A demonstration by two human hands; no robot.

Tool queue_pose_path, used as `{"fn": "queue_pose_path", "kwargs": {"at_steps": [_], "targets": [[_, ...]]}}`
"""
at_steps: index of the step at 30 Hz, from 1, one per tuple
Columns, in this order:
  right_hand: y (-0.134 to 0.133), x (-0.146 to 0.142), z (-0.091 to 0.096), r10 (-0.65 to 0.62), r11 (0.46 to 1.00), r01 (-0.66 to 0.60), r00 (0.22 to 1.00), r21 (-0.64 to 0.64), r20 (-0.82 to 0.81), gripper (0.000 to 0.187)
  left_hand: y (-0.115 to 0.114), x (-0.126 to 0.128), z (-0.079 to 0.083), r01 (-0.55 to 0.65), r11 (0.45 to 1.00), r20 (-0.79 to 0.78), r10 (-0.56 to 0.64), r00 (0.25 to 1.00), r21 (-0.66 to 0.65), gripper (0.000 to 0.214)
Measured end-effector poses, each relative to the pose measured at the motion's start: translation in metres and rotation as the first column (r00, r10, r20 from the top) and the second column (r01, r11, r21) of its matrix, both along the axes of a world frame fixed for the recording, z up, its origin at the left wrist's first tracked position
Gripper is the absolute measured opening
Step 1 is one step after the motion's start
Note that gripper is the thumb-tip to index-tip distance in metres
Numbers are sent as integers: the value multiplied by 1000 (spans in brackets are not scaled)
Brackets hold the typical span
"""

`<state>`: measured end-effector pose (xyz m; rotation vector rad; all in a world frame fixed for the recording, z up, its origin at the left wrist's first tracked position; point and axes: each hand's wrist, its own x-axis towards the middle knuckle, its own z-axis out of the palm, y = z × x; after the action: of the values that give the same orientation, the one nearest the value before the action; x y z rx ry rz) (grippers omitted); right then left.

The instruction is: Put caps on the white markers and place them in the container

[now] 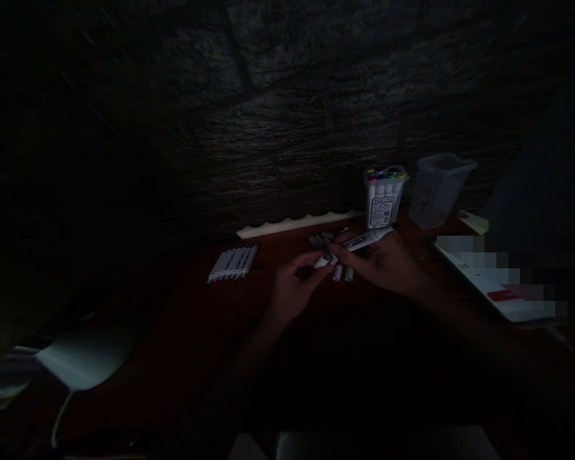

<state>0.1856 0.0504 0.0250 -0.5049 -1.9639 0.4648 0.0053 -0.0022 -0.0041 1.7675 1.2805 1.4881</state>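
In the dim head view my right hand (381, 259) is closed around a white marker (361, 241), which slants down to the left. My left hand (299, 281) pinches a short white marker cap (322, 260) close to the marker's lower end. Whether cap and marker touch is too dark to tell. Two loose white caps (338, 273) lie on the table just below my fingers. A few more small caps (315, 241) show behind my hands, partly covered. To the left, several white markers (232, 262) lie side by side in a row.
A clear box (382, 211) filled with colour-tipped markers stands by the stone wall (278, 140). Beside it is a second translucent box (438, 191). A pale wavy strip (297, 223) runs along the wall. A white flat package (503, 287) lies right, a white object with a cord (86, 361) left.
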Motion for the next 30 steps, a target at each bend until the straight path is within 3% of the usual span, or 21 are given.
{"fn": "queue_pose_path", "kwargs": {"at_steps": [6, 11, 13, 19, 25, 30], "targets": [[-2, 1, 2, -5, 1000, 6, 997, -8, 73, 16, -2, -1, 6, -28, 998, 23, 29, 999, -60, 22], [15, 15, 8, -304, 950, 305, 952, 61, -34, 20, -8, 1, 11, 72, 990, 56, -66, 996, -119, 24], [18, 16, 8, -346, 936, 349, 936, 39, -56, 20, -9, 1, 11, 77, 990, 69, -69, 995, -118, 24], [6, 3, 6, -243, 970, 244, 969, 4, -47, 19, -7, -1, 12, 104, 991, 118, -93, 989, -89, 25], [8, 6, 5, -296, 953, 289, 952, -93, -80, 21, -9, 2, 12, 141, 983, 138, -124, 983, -120, 26], [7, 5, 7, -269, 960, 259, 959, -103, -92, 20, -11, 5, 16, 186, 974, 146, -167, 975, -128, 25]]}}
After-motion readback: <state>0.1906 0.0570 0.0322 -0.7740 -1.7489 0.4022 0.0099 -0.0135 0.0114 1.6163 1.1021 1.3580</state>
